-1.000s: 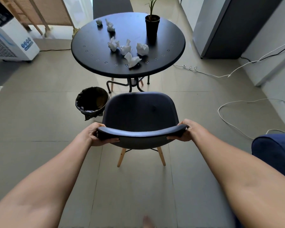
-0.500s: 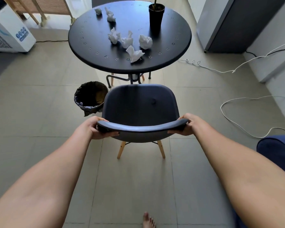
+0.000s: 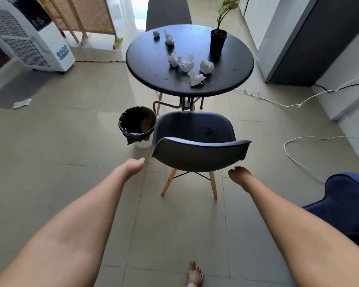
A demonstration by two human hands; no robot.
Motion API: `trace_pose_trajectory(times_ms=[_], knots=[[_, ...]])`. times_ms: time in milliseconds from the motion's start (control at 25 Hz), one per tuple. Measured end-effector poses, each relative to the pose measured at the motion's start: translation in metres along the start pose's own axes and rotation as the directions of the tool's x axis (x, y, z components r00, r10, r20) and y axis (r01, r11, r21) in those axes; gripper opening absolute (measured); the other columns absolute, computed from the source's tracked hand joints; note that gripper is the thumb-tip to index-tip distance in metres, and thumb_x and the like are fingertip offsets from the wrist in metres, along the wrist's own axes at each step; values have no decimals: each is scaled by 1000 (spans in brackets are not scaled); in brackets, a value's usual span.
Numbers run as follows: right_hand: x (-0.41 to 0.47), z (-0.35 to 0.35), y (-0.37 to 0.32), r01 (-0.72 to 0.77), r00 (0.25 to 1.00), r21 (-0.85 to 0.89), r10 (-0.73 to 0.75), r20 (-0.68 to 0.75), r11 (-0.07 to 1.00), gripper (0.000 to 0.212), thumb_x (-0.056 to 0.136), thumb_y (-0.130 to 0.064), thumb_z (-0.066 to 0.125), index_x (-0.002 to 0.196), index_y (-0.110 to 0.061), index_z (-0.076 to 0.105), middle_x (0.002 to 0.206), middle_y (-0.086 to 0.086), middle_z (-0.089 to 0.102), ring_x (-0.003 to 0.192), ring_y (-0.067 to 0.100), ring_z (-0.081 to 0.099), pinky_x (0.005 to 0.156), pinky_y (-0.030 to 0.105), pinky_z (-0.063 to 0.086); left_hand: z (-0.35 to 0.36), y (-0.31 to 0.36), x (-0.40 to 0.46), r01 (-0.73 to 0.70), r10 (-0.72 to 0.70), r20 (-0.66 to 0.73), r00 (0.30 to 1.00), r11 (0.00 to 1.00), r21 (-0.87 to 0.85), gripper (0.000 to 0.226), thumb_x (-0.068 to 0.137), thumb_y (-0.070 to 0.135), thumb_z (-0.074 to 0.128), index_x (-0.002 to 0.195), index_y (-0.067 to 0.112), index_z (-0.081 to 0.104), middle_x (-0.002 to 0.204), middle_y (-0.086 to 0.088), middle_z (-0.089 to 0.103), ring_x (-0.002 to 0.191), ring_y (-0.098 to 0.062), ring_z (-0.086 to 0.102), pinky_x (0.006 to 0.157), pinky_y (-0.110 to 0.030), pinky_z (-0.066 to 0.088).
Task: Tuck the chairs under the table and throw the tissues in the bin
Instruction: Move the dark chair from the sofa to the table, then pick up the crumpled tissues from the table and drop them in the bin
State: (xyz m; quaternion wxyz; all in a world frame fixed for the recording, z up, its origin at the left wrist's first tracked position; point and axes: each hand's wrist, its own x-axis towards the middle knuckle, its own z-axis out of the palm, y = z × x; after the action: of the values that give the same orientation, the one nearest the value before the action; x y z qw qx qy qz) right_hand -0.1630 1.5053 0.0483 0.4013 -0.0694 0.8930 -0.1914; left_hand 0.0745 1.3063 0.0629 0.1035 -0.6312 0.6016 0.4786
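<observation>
A dark blue shell chair (image 3: 195, 141) on wooden legs stands in front of me, its seat front close to the base of the round black table (image 3: 153, 79). Both hands are off it: my left hand (image 3: 133, 166) hovers beside the backrest's left corner, my right hand (image 3: 238, 176) just below its right corner, and neither holds anything. Several crumpled white tissues (image 3: 195, 77) lie on the tabletop. A bin (image 3: 137, 123) lined with a black bag stands left of the chair. A second dark chair (image 3: 168, 13) shows behind the table.
A potted plant (image 3: 218, 41) stands on the table's right side. White cables (image 3: 298, 154) trail over the floor to the right. A blue seat (image 3: 348, 204) is at my right, an air cooler (image 3: 29, 42) and a wooden screen (image 3: 85, 15) at far left.
Both hands gripped the chair's backrest and pushed it toward the table. They have now let go and drawn back; the chair stands on its own.
</observation>
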Motion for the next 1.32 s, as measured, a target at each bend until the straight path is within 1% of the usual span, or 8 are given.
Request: trace_pose_trajectory(times_ms=[120, 240, 480, 720, 880, 1040, 1200, 1320], knots=[[-48, 52, -6, 141, 990, -348, -124, 70, 927, 50, 98, -22, 35, 146, -8, 32, 151, 11, 39, 135, 27, 43, 103, 32, 40, -20, -68, -25, -51, 48, 22, 999, 984, 169, 56, 102, 31, 31, 147, -3, 29, 157, -16, 27, 146, -29, 25, 122, -35, 19], [-103, 130, -16, 285, 957, -524, -208, 201, 803, 44, 96, -23, 35, 133, -4, 49, 139, 14, 51, 126, 29, 50, 100, 33, 42, -45, -161, -51, -34, 36, -2, 999, 959, 283, 57, 101, 34, 30, 149, 3, 28, 158, -14, 26, 146, -29, 25, 122, -37, 18], [-200, 294, -33, 538, 842, -658, -308, 442, 527, 41, 95, -21, 36, 124, -2, 58, 135, 14, 57, 125, 28, 53, 103, 29, 42, -88, -329, -86, 97, -72, -77, 994, 908, 408, 57, 98, 41, 27, 150, 16, 29, 158, -12, 27, 147, -30, 22, 120, -42, 23], [-229, 403, -49, 651, 759, -694, -232, 609, 308, 37, 94, -21, 40, 119, -1, 60, 130, 18, 60, 121, 31, 56, 99, 31, 45, -105, -441, -92, 239, -263, 19, 964, 903, 357, 57, 99, 40, 29, 148, 12, 33, 156, -15, 31, 143, -33, 30, 119, -40, 27], [-210, 446, -103, 651, 758, -707, -176, 628, 278, 38, 93, -13, 43, 127, -2, 56, 133, 17, 57, 124, 28, 54, 99, 31, 44, -137, -452, -59, 245, -290, 93, 952, 911, 333, 56, 101, 36, 27, 140, 0, 44, 150, -19, 40, 138, -31, 40, 115, -33, 33], [-177, 474, -180, 696, 718, -682, -185, 672, 225, 40, 95, -18, 35, 120, 2, 59, 131, 20, 59, 120, 31, 56, 97, 34, 46, -202, -424, 4, 246, -294, 105, 950, 913, 326, 55, 102, 34, 27, 137, -3, 47, 148, -19, 43, 137, -31, 42, 112, -31, 34], [-156, 482, -263, 710, 704, -662, -244, 667, 241, 40, 95, -18, 34, 116, 4, 61, 128, 21, 60, 118, 33, 58, 95, 33, 47, -272, -380, 68, 206, -232, 51, 971, 930, 306, 54, 101, 34, 31, 128, -6, 53, 139, -23, 52, 129, -34, 50, 105, -32, 40], [-139, 490, -320, 678, 734, -663, -251, 631, 317, 38, 94, -16, 35, 111, 5, 62, 124, 23, 62, 114, 33, 60, 92, 31, 48, -321, -343, 116, 172, -198, 57, 978, 936, 306, 52, 100, 34, 33, 126, -5, 55, 136, -23, 55, 126, -33, 52, 104, -32, 41]])
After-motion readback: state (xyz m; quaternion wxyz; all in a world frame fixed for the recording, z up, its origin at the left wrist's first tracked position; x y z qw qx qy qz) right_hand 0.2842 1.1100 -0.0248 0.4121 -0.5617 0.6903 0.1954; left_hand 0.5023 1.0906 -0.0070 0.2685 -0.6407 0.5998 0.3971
